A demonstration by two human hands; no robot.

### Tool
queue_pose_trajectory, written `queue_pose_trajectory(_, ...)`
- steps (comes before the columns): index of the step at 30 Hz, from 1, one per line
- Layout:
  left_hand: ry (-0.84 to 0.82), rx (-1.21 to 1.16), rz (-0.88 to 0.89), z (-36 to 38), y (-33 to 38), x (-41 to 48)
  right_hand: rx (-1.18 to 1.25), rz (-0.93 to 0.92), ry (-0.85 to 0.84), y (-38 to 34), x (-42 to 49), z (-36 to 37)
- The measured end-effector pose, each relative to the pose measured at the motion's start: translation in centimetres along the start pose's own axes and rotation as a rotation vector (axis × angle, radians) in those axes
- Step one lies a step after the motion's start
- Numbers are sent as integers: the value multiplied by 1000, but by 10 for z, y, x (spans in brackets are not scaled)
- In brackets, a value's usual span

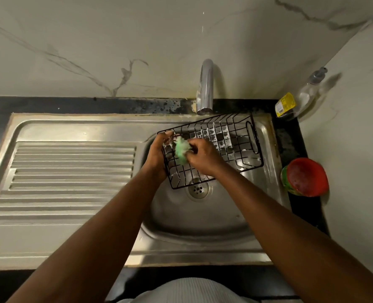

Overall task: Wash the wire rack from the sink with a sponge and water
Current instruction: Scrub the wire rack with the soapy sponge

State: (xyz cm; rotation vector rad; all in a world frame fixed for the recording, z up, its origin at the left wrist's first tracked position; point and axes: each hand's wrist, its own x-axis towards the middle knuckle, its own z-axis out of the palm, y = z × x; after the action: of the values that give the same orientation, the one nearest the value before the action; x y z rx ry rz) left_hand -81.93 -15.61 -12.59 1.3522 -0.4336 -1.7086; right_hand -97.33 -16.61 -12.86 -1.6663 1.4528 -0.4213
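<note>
One rack, black wire, is directly below the tap, over the basin of the sink. Its long axis runs left to right, with the right end angled slightly back toward the tap's wall. The open side faces up. One looped handle shows at the end right of the tap. White suds cling to the wires under the tap. Whether the right end rests on the sink cannot be told.

One sponge, green and foamy, lies against the rack's inside, below and left of the tap.

Two hands are in view. The left hand grips the rack's left end, fingers curled over the top wire. The right hand is curled round the sponge and presses it to the wires.

One drain sits below the tap, partly under the rack's near edge. One ribbed drainboard lies well left of the tap. One clear pump bottle stands right of the tap in the corner. One red bowl, on something green, sits right of and nearer than the tap.
</note>
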Motion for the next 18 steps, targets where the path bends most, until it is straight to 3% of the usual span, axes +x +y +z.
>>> queue_pose_trajectory(2,40,4,8,0,-2,2,-164,-15,128,0,-2,6)
queue_pose_trajectory(6,-15,-20,-33,8,-6,-1,-258,-124,64,-17,-9,34)
queue_pose_trajectory(10,-33,-45,-27,2,-6,0,-9,-37,-79,-20,-11,36)
queue_pose_trajectory(13,-75,-10,-40,-3,-3,-1,238,20,-295,-17,-12,17)
queue_pose_trajectory(15,-80,2,-35,-2,2,-2,334,100,-328,-11,-8,1)
queue_pose_trajectory(18,-66,8,-19,2,5,1,-143,76,-215,0,-5,-4)
